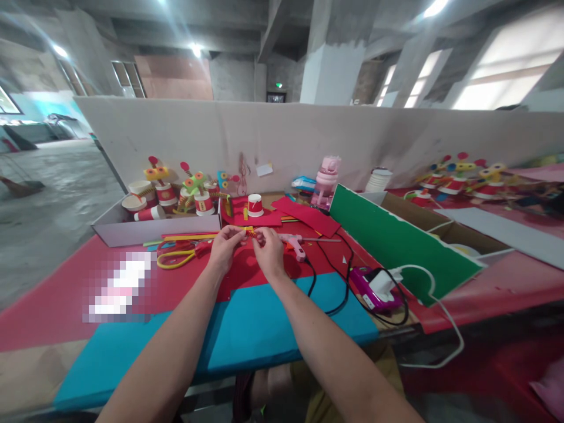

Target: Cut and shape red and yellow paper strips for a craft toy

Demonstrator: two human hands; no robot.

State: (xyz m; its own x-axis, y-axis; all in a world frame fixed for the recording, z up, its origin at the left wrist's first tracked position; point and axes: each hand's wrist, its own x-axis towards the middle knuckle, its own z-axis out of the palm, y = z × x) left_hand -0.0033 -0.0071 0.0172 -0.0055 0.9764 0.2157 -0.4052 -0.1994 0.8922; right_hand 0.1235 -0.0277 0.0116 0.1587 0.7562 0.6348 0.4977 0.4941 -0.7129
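Between my two hands stretches a small red-and-yellow folded paper strip [251,232], its short pleats showing in the gap between my fingertips. My left hand [224,245] pinches its left end, where a yellow part shows. The right end is in the closed fingers of my right hand [269,249]. Just right of that hand lies a pink glue gun [298,244] with a black cord. Scissors with yellow handles [176,258] rest to the left of my left hand. A red-and-white paper cup [255,205] stands beyond my hands.
At the back left, a low box [154,231] holds paper cups and several cup figures. A green-sided box [396,247] stands to the right, by a purple power strip [370,291] with cords. Blue sheet [282,329] covers the near edge. A pink bottle [326,182] stands behind.
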